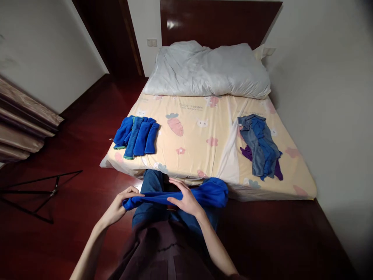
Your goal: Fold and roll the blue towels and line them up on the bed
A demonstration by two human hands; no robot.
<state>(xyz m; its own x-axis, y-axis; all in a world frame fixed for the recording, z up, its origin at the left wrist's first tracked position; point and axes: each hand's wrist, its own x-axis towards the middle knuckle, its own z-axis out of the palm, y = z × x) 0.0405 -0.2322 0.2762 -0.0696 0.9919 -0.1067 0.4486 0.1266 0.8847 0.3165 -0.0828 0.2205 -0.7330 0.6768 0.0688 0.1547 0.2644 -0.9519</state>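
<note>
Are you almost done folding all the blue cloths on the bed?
About halfway, it seems. Done: a row of folded blue cloths lies neatly on the left of the bed. In hand: the left hand pinches one end of a blue cloth while the right hand lies flat across its middle. Left: a loose heap of blue, grey and purple cloths on the right of the bed looks unfolded.

The cloth (204,193) is bright blue, the sheet (201,155) pale yellow with pink carrots, the duvet (206,70) grey-white, the floor (72,147) dark red.
</note>
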